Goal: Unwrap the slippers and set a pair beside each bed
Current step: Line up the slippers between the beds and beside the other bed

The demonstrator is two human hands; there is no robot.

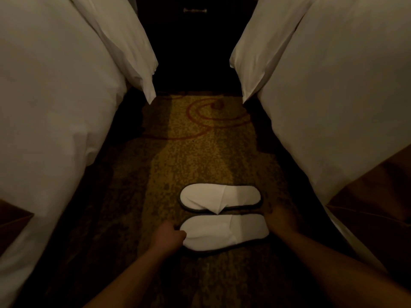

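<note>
Two white slippers with dark soles lie side by side on the carpet between two beds, lengthwise across the aisle. The far slipper (pixel 220 197) lies free. The near slipper (pixel 224 232) has my left hand (pixel 170 236) curled at its left end, fingers closed against the edge. My right hand (pixel 281 218) rests at its right end, touching the heel; dim light hides the fingers. No wrapping shows in view.
A bed with white linen (pixel 51 103) rises on the left and another (pixel 333 96) on the right. A dark nightstand with a metal handle (pixel 195 10) stands at the far end. Patterned yellow carpet (pixel 200 141) runs between the beds.
</note>
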